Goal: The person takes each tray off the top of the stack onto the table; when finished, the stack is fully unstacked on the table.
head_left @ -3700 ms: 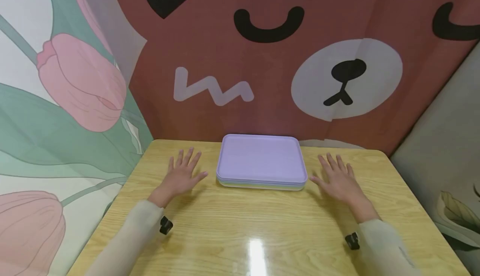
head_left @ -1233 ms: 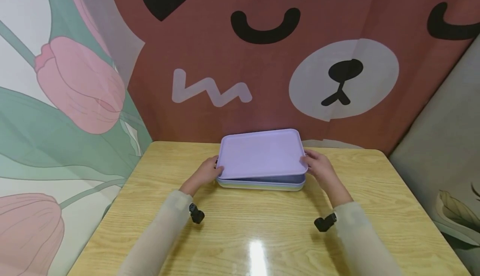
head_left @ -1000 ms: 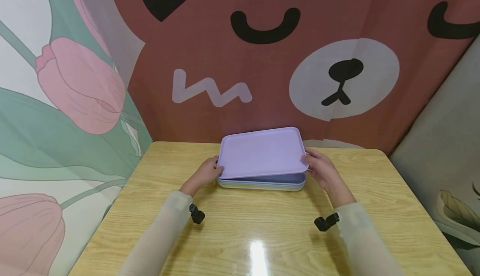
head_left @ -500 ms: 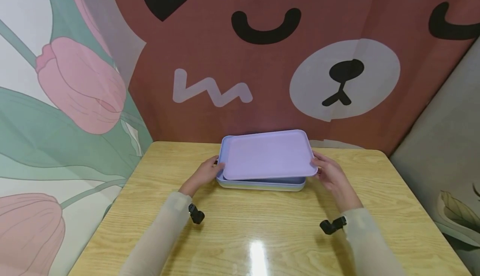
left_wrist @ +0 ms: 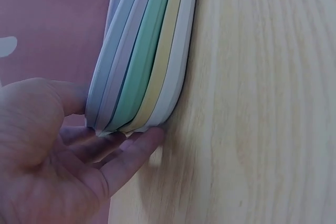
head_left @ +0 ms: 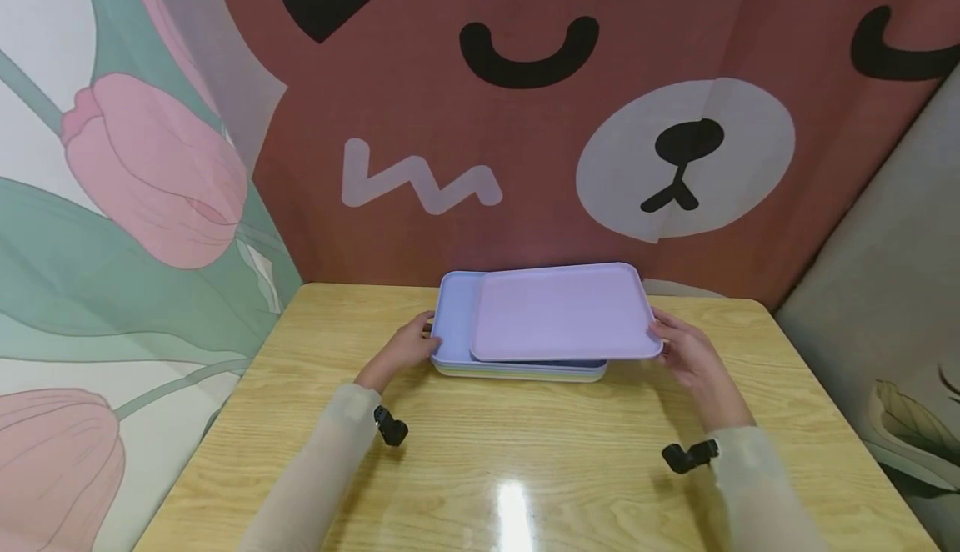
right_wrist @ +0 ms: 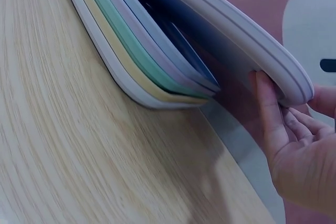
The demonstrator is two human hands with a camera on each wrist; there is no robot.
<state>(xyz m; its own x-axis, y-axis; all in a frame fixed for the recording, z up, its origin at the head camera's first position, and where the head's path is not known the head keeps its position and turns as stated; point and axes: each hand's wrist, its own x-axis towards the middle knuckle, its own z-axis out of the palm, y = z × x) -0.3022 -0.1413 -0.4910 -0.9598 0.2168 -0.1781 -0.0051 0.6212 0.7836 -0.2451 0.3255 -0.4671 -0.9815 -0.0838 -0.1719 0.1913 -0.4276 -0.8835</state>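
– Hands at opposite ends; the right hand (head_left: 696, 360) pinches the right edge of a lilac, round-cornered rectangular plastic tray (head_left: 562, 314), thumb on top, fingers beneath; the left hand (head_left: 403, 345) grips the left end of a pastel stack of plastic trays (head_left: 517, 373), thumb up at the top rim, fingers at the side!

– And where's that lilac tray lying?

– Askew over the stack, overhanging its right end, right side raised; from the right wrist there's a wedge of a gap below it; whether its left edge touches what's underneath, I can't tell.

– Underneath being?

– A shallow pale-blue plastic tray (head_left: 455, 314), left strip uncovered; then a second lilac plastic tray (left_wrist: 117, 85), a mint-green one (left_wrist: 136, 82), a soft-yellow one (left_wrist: 160, 66), a white one (left_wrist: 178, 72) at the bottom, on the pale wood-grain table (head_left: 420, 469).

– How would you play it?

– Brace firmly on the left, so the lower trays don't ride along; lift enough for the rims to part; one-handed, that far end could droop, so slow and level; mind the brown bear-printed hanging (head_left: 420, 77) close behind!
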